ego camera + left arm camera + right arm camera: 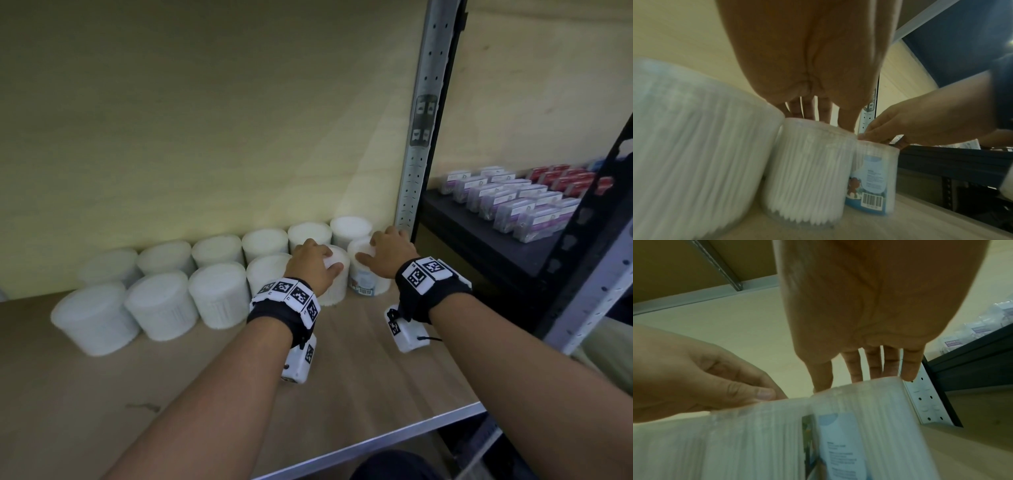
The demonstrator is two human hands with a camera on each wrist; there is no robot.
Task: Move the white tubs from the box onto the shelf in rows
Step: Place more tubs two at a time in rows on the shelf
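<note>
Two rows of white tubs stand on the wooden shelf [205, 394] against its back wall. My left hand [318, 260] grips from above the lid of a plain white tub [337, 291] in the front row; its fingers [807, 112] hang over the lid of that tub [807, 170]. My right hand [390, 251] holds from above the rightmost front tub [368, 284], which bears a blue label and barcode [873, 175]. The right hand's fingers [855, 368] reach over that tub's far rim [859, 426]. The two tubs touch side by side. No box is in view.
A perforated metal upright [416, 154] stands just right of the tubs. Beyond it a dark shelf [479, 240] carries rows of small purple-white boxes [513, 202] and red boxes [568, 178]. Bare board lies between the front row and the shelf's metal front edge [376, 442].
</note>
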